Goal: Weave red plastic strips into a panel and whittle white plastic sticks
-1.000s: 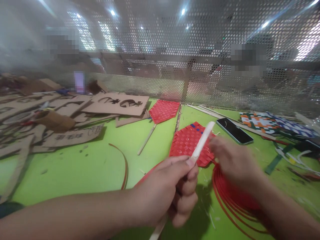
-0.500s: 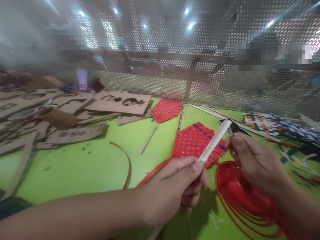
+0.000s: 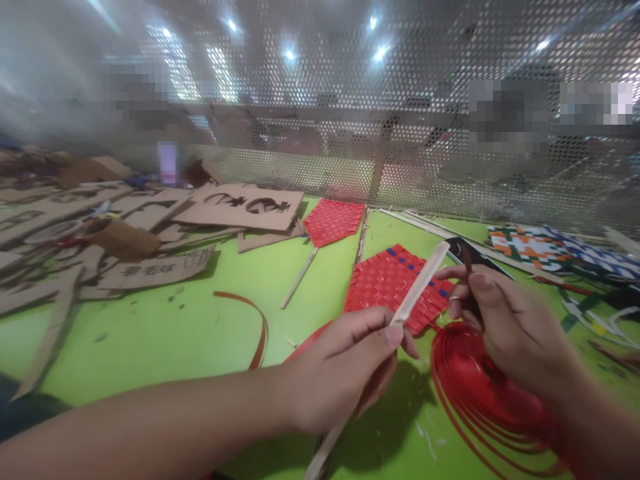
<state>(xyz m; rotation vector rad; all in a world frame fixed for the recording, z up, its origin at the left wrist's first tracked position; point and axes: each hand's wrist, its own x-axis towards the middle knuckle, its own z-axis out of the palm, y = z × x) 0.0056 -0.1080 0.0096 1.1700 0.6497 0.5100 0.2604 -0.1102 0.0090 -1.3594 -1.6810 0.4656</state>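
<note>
1. Perforated metal screen point(image 3: 320, 163) stands along the far edge of the worktop, bright ceiling lights point(image 3: 381, 53) showing through and above its holes.

2. Bright green worktop point(image 3: 200, 340) spreads toward the viewer, specked with small scraps.

3. Cut cardboard sheets point(image 3: 200, 212) lie overlapping from the left edge toward the middle of the far edge, several with shapes cut out; a cardboard tube point(image 3: 120, 239) rests on its side among them.

4. Coiled red strip point(image 3: 463, 353) lies in loose loops near the worktop's near right corner, partly hidden by an arm.

5. Right hand point(image 3: 515, 320), raised over the coil's far side, has its fingers bent, with a slim dark brown piece point(image 3: 468, 257) pinched between thumb and fingertips; what it is cannot be told.

6. Left hand point(image 3: 350, 373) is closed firmly around a pale flat stick point(image 3: 423, 283), held aslant above the worktop's near half, its upper end tipped to the right.

7. Red woven panel point(image 3: 383, 283) with blue squares lies flat behind the stick; a smaller-looking red panel point(image 3: 334, 220) on a thin handle point(image 3: 299, 279) sits close to the far edge.

8. Orange, white and green weaving point(image 3: 525, 247) lies toward the far right corner.

9. Black phone point(image 3: 475, 253) lies just beyond the right hand, partly covered.
</note>
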